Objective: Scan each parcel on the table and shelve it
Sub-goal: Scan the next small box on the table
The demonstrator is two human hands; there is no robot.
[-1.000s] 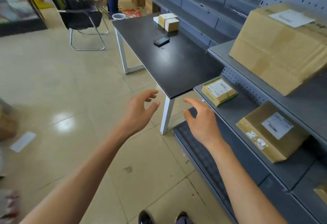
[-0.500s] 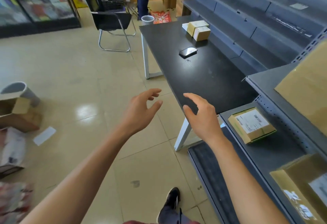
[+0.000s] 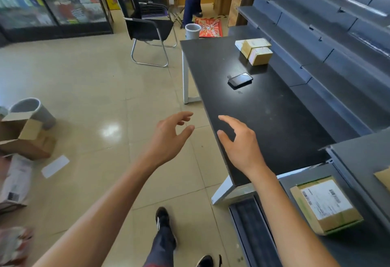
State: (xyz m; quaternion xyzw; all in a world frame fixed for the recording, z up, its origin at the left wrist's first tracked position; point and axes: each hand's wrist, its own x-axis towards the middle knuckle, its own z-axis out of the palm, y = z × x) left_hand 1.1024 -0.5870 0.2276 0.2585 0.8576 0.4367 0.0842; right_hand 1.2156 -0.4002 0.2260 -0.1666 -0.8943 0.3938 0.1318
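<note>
Both the left hand (image 3: 168,140) and right hand (image 3: 240,144) hover empty, fingers loosely spread (two, maybe three, parcels (image 3: 256,51) far along the table (image 3: 274,119)).

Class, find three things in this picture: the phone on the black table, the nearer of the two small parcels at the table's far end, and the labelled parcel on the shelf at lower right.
phone (image 3: 240,79), head view, middle of its dark screen.
nearer small parcel (image 3: 260,56), head view, its top face.
labelled parcel on the shelf (image 3: 325,202), head view, its white label.
</note>
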